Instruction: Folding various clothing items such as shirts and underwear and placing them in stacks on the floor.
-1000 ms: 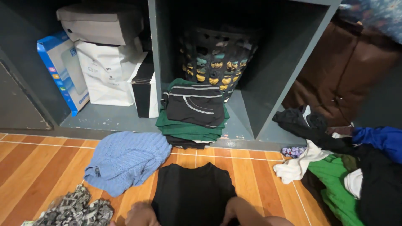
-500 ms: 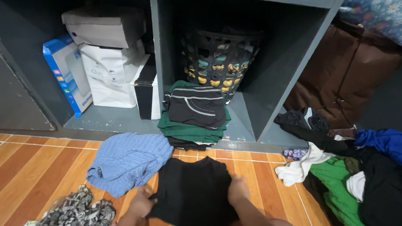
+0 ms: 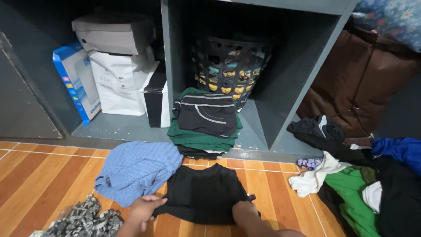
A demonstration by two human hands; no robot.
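Black shirt lies flat on the wooden floor just ahead of me, its long side running across between my hands. My left hand pinches its near-left corner; my right hand presses the near-right edge. Both sit equally close, a blue sweater just beyond my left.

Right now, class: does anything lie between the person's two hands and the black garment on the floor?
Nothing visible does. The left hand and right hand both rest directly on the black garment; the blue knit lies beside it, overlapping its left edge.
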